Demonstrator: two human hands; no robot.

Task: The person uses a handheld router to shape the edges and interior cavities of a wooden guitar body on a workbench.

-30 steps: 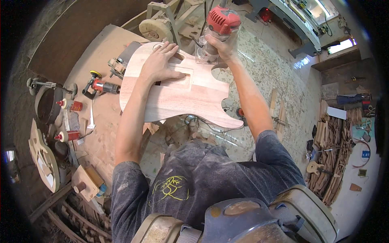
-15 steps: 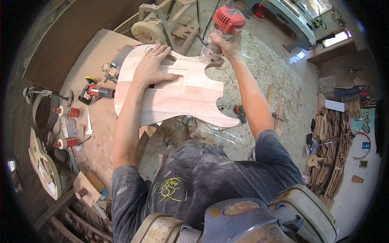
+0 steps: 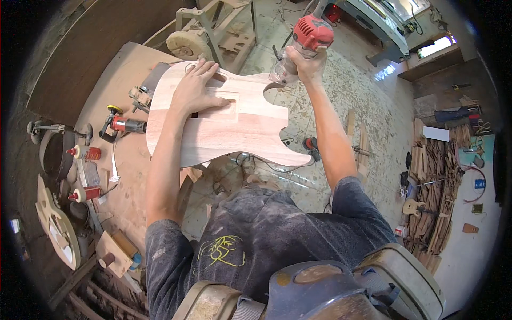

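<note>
A pale wooden electric guitar body [image 3: 250, 133] with routed cavities lies flat, overhanging the bench's right edge. My left hand [image 3: 193, 95] rests open on it, fingers stretched toward the far rim and thumb beside the rectangular cavity. My right hand [image 3: 309, 66] is wrapped round a red handheld router [image 3: 312, 34]. The router's dusty clear base [image 3: 282, 73] is beside the body's far horn; whether they touch I cannot tell.
On the bench [image 3: 128, 69] at left lie a red polisher [image 3: 127, 124], glue bottles [image 3: 85, 153] and a clamp [image 3: 61, 125]. Another guitar body [image 3: 56, 226] stands at the left rim. A sander [image 3: 311, 146] hangs or lies beyond the near horn. Wood strips [image 3: 426, 213] are stacked at right.
My right hand has moved the router slightly right, outward from the far horn. The left hand stays on the guitar body. The whole view has shifted a little.
</note>
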